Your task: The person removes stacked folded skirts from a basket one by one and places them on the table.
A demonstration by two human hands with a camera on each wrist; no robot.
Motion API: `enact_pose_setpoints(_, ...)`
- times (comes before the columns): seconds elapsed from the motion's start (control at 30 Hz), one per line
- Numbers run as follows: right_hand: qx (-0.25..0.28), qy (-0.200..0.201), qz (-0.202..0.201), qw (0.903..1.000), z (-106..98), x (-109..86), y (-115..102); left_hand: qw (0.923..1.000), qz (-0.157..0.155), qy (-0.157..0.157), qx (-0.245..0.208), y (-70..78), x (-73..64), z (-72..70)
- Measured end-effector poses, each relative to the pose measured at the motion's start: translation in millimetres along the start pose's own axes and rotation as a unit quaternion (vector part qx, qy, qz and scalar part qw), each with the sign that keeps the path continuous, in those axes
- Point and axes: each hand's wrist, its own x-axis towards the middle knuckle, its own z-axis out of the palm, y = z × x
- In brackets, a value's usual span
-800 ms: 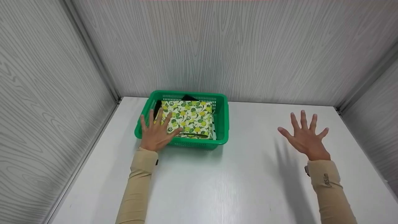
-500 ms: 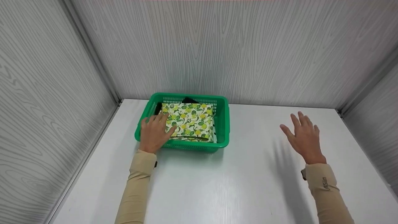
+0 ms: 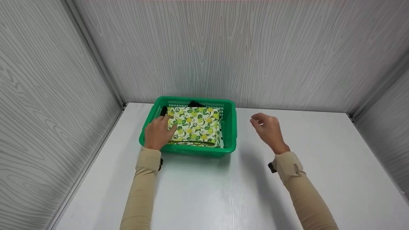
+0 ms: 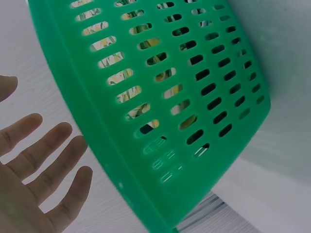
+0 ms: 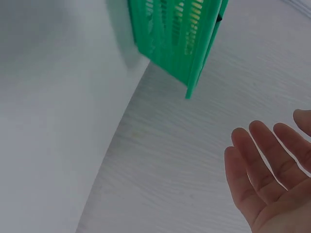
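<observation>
A green plastic basket [image 3: 228, 127] with slotted walls stands near the back of the table in the head view. Folded cloth [image 3: 195, 124] with a lemon and leaf print lies in it. My left hand [image 3: 156, 132] is over the basket's left front corner, fingers loosely bent and holding nothing. In the left wrist view its fingers [image 4: 43, 167] appear beside the basket's rim [image 4: 97, 145]. Right of the basket, my right hand [image 3: 268, 129] hovers above the table with relaxed fingers and holds nothing. The right wrist view shows those fingers [image 5: 262, 167] apart from the basket [image 5: 170, 39].
Inside the basket, a black item [image 3: 196, 104] shows at the back behind the cloth. Grey wood-grain panels [image 3: 204, 51] rise behind the table [image 3: 204, 191] and at both sides. A dark strap [image 3: 272, 167] shows at the right cuff.
My right hand has swung left toward the basket, its spread fingers now bent in. The left hand's spread fingers have relaxed and curved over the basket corner.
</observation>
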Motion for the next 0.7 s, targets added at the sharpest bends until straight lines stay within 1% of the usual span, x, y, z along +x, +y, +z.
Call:
enact_pose_setpoints(0.1, 0.032, -0.019, 0.022, 0.9991, 20.2, 6.4, -9.9, 0.9995, -0.026, -0.015, -0.011, -2.4, -1.2, 1.8)
enact_pose_setpoints(0.2, 0.059, -0.039, 0.049, 0.9963, 38.1, 11.7, -19.1, 0.9985, -0.044, -0.026, -0.018, -3.7, -2.6, 3.3)
enact_pose_setpoints(0.33, 0.085, -0.061, 0.09, 0.9904, 58.8, 16.7, -29.0, 0.9972, -0.06, -0.036, -0.026, -5.8, -5.0, 5.7)
enact_pose_setpoints(0.43, 0.097, -0.086, 0.119, 0.9844, 71.7, 18.6, -35.7, 0.9955, -0.078, -0.042, -0.032, -8.1, -7.8, 7.4)
enact_pose_setpoints(0.5, 0.106, -0.11, 0.14, 0.9783, 79.0, 19.7, -39.8, 0.9941, -0.092, -0.048, -0.034, -9.4, -9.1, 8.5)
enact_pose_setpoints(0.57, 0.124, -0.141, 0.161, 0.969, 85.1, 20.5, -43.5, 0.9923, -0.105, -0.054, -0.036, -10.5, -9.5, 9.4)
enact_pose_setpoints(0.7, 0.165, -0.217, 0.195, 0.9422, 94.1, 20.6, -49.2, 0.9897, -0.114, -0.076, -0.04, -12.0, -7.4, 12.6)
